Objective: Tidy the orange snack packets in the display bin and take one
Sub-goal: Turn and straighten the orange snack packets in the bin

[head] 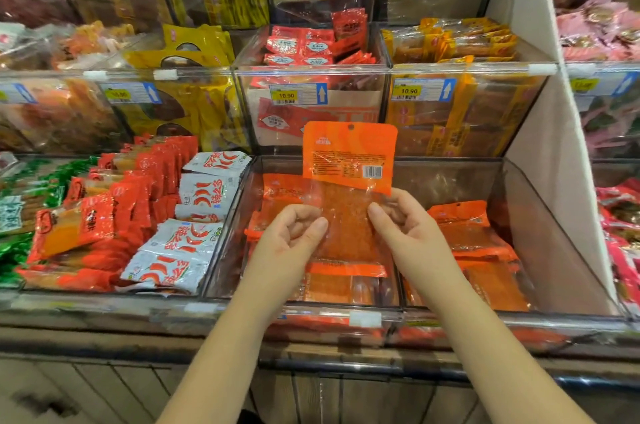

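Orange packet (349,160): was held upright above the display bin (540,215), barcode side facing out.
Left hand (291,233): fingers curled, pinched its lower left edge.
Right hand (405,226): pinched the lower right edge.
Bin contents: stacked packets (474,233) lay between clear walls.
Shelf behind: yellow price tags (286,95).

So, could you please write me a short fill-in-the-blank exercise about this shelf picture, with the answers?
1. The left hand and the right hand hold up one packet whose colour is ____.
2. The barcode on it sits near its ____ edge.
3. The yellow price label behind it reads ____.

Missing words: orange; right; 10.90
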